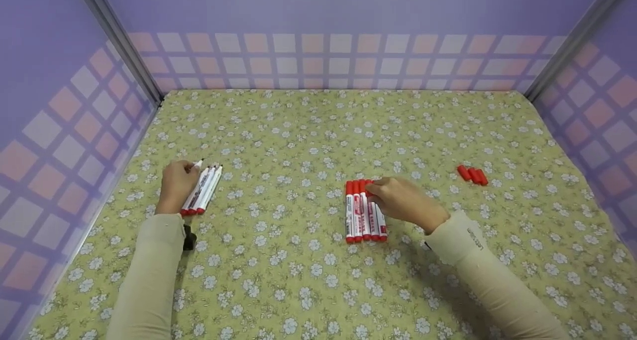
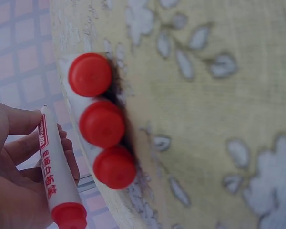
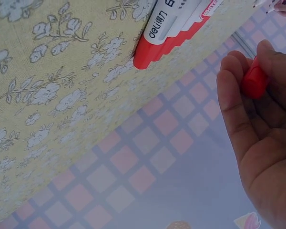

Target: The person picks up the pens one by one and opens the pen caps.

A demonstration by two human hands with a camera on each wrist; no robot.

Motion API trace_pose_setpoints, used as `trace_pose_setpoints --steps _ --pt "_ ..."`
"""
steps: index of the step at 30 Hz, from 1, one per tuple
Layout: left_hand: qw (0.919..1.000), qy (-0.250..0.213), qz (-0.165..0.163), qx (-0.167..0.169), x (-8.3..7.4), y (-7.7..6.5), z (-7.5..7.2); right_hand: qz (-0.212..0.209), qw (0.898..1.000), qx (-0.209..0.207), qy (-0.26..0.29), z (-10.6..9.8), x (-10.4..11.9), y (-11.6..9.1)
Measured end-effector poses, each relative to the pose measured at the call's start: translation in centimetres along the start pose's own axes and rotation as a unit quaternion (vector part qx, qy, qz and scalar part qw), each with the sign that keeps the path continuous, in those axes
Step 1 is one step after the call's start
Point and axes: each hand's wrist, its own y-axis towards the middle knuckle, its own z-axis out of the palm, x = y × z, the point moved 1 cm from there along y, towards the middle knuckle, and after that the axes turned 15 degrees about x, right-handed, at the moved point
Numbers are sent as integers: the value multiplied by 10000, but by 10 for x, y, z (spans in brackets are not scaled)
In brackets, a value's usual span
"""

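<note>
My left hand (image 1: 175,184) pinches an uncapped whiteboard marker (image 2: 58,164), its bare tip pointing away from me and its red end cap toward me. Beside it lie three uncapped markers (image 1: 209,188) in a slanted row; their red ends (image 2: 102,124) face the left wrist view. Between thumb and fingers, my right hand (image 1: 400,200) holds a red marker cap (image 3: 254,85). Just below that hand in the head view is a tight row of several capped markers (image 1: 362,220), red caps at the far end; the hand partly covers the rightmost ones.
Three loose red caps (image 1: 473,175) lie together on the right side of the table. A flowered cloth (image 1: 288,131) covers the tabletop. Purple checked panels (image 1: 328,11) rise at the back and both sides.
</note>
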Motion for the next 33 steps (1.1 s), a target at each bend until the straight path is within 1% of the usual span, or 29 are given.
trace_pose_setpoints --steps 8,12,17,19,23,26,30,33 --pt "9997 223 -25 2 4 2 2 -55 9993 94 371 0 -1 -2" --pt "9994 193 -219 200 5 2 3 -25 9993 109 369 1 -2 -2" --pt "9987 208 -394 244 7 2 3 62 9992 187 348 1 -2 -2" --pt "9986 263 -408 214 7 2 3 98 9992 219 330 1 -2 -2" --pt "9984 284 -417 264 8 2 3 138 9992 232 305 1 -3 -3" --pt "9979 216 -442 416 9 1 4 126 9993 186 286 2 -3 -3" --pt "9964 86 -583 606 9 1 4 79 9997 108 221 1 -4 -4" --pt "9961 62 -615 633 10 1 4 24 9997 83 227 0 -5 -5"
